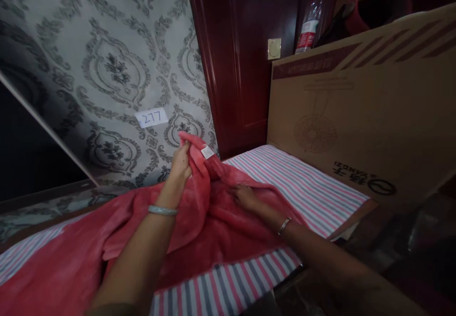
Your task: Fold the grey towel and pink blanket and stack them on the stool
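A thick red plush blanket point(192, 221) lies bunched across the striped cloth and stretches off to the lower left. My left hand point(182, 163), with a pale bangle on its wrist, is closed around a raised edge of it, close to a small white tag point(207, 152). Lower and to the right, my right hand point(245, 196) rests in the blanket's folds with its fingers curled on the fabric; the fingertips are partly hidden. A thin silver bracelet circles that wrist.
Under the blanket is a pink, grey and white striped cloth point(281, 176) on a flat surface. At right stands a large cardboard box point(356, 116), with a red-capped bottle point(309, 28) at its upper left. Behind are patterned wallpaper point(117, 69), a paper marked 277 point(152, 117) and dark red wood point(245, 69).
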A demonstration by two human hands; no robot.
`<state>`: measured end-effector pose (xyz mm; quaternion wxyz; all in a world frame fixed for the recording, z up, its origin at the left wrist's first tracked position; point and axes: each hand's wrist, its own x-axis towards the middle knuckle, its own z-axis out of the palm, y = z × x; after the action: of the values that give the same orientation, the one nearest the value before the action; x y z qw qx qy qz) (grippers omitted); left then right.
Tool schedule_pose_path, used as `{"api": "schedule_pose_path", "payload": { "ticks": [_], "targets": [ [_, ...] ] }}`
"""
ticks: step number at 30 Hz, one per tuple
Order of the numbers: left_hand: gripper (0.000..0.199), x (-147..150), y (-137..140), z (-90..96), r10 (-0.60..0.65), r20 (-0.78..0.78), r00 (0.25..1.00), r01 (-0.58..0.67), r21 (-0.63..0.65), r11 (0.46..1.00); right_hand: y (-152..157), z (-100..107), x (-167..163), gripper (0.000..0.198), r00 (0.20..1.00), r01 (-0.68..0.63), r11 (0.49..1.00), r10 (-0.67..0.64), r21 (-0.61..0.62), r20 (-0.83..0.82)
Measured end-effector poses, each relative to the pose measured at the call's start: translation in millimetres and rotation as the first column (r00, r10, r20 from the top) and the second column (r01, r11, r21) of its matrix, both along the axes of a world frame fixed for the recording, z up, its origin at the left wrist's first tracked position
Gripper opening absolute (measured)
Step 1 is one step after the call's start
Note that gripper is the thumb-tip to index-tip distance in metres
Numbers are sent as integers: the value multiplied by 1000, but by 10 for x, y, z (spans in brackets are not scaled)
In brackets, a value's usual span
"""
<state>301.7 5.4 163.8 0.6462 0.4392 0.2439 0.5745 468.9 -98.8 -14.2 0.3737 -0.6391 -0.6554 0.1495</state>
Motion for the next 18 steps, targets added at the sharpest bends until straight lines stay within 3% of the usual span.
{"api": "schedule_pose_path", "payload": {
  "ticks": [2, 3, 5, 6, 9, 13, 16, 18],
  "targets": [
    [10, 21, 1, 79, -10, -15, 1000, 11, 51, 999, 156, 82, 320, 58, 997, 82, 996, -83, 28, 6],
    [7, 55, -9, 89, -21, -30, 999, 23, 72, 997, 224, 127, 507, 61, 976, 219, 975, -218, 44, -24],
    [4, 176, -57, 32, -68, -89, 994, 77, 92, 993, 314, 183, 852, 65, 888, 451, 893, -447, 9, -107],
    [9, 259, -94, -36, -104, -131, 986, 117, 90, 989, 329, 181, 979, 63, 864, 493, 870, -489, 0, -118],
    [28, 538, -235, -363, -227, -254, 940, 248, 54, 967, 252, 56, 1096, 47, 847, 522, 853, -519, -10, -117],
    [41, 811, -376, -814, -300, -367, 881, 344, 60, 937, -35, -169, 888, 33, 887, 461, 885, -459, 59, -56],
    [34, 890, -439, -942, -232, -445, 865, 332, 159, 930, -305, -224, 823, 35, 898, 429, 897, -437, 109, 56],
    [26, 913, -515, -920, -165, -519, 839, 334, 251, 908, -502, -220, 869, 41, 855, 499, 864, -504, 66, 126]
  ]
}}
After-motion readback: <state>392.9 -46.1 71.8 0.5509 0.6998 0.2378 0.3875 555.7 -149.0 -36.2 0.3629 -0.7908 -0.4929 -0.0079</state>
